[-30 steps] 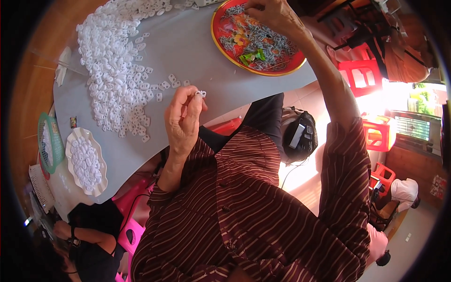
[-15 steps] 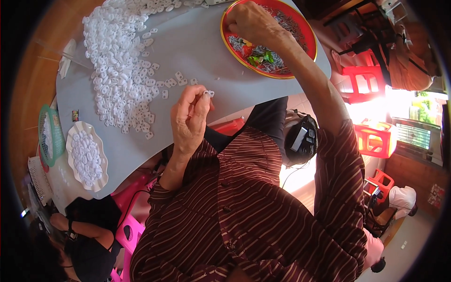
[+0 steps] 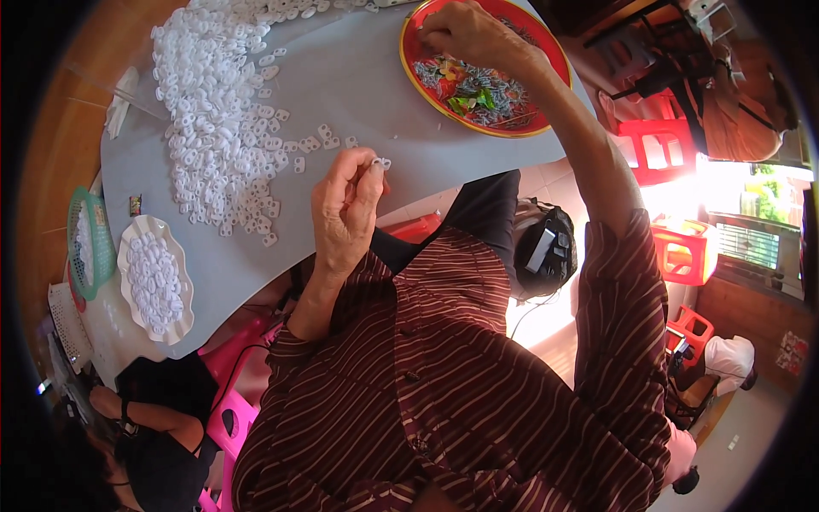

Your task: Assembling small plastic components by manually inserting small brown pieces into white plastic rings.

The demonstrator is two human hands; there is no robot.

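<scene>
Between the thumb and fingers of my left hand (image 3: 348, 209), a small white plastic piece with holes (image 3: 383, 163) is pinched over the table's near edge. My right hand (image 3: 478, 36) is closed, fingertips downward, over the far left part of a round red tray (image 3: 559, 64) with a gold rim. Thin grey metal pieces that look like screws or nails (image 3: 503, 109) lie in the tray, whose bottom bears a coloured print. Whatever my right fingertips hold is too small to make out. A large heap of similar white pieces (image 3: 205, 111) spreads across the table's left side.
Left of me, a scalloped white dish (image 3: 185, 320) and a green basket (image 3: 102, 247) hold more white pieces. A person in black (image 3: 171, 427) sits at lower left by a pink chair (image 3: 235, 422). A black bag (image 3: 546, 252) and red stools (image 3: 661, 149) are to the right.
My right hand has shifted slightly to the right over the tray, showing more of the metal pieces. My left hand stays almost in place with the white piece.
</scene>
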